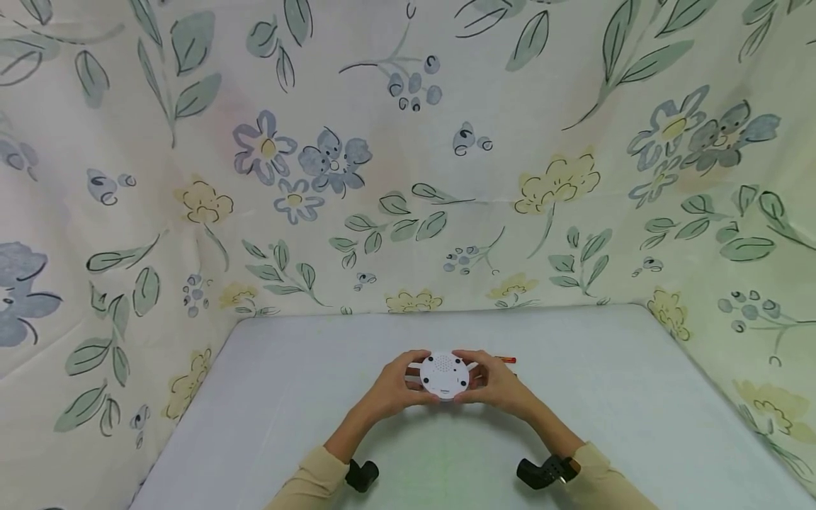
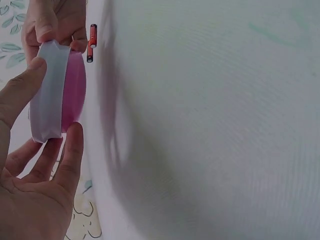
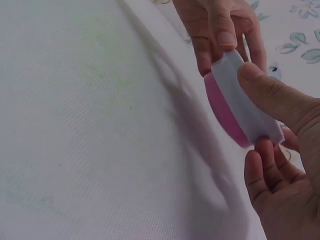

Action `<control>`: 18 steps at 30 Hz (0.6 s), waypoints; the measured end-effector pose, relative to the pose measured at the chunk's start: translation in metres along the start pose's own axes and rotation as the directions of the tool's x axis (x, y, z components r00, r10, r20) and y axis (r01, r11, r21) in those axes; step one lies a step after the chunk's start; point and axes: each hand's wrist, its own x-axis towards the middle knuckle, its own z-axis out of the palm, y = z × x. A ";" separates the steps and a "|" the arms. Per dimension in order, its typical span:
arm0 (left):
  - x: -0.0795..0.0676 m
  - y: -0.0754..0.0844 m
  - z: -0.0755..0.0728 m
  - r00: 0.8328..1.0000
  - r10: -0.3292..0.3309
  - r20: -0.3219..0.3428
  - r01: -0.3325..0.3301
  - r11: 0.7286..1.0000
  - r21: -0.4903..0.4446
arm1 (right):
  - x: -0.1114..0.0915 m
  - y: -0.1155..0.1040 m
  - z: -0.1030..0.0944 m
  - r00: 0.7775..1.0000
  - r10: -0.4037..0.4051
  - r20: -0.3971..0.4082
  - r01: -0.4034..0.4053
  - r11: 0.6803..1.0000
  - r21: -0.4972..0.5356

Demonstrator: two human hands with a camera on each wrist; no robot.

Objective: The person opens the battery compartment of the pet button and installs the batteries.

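Both hands hold a round white plastic device (image 1: 444, 375) up over the table, its flat face toward the head camera. That face carries a patch of small speaker holes and several dark round feet. Seen from the wrists, the device has a thick white rim (image 2: 49, 92) and a pink far side (image 3: 223, 110). My left hand (image 1: 394, 389) grips its left edge, thumb near the bottom and fingers at the top and behind. On the opposite edge, my right hand (image 1: 500, 386) grips in the same way. Narrow white pieces stick out at both sides, partly hidden by the fingers.
Two red batteries (image 2: 93, 36) lie on the white table (image 1: 306, 382) beyond my right hand; the head view shows one red battery (image 1: 506, 360) past the fingers. A floral cloth (image 1: 408, 177) hangs behind the table and along its sides.
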 end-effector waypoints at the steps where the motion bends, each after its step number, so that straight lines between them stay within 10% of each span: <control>1: 0.000 -0.001 0.000 1.000 -0.005 0.000 0.005 1.000 -0.001 | 0.000 0.000 0.000 1.000 0.000 0.006 0.000 1.000 -0.004; 18: 0.004 -0.012 0.003 0.999 -0.022 -0.047 0.026 0.995 0.094 | 0.010 0.002 -0.001 0.996 0.009 0.085 -0.012 0.999 0.042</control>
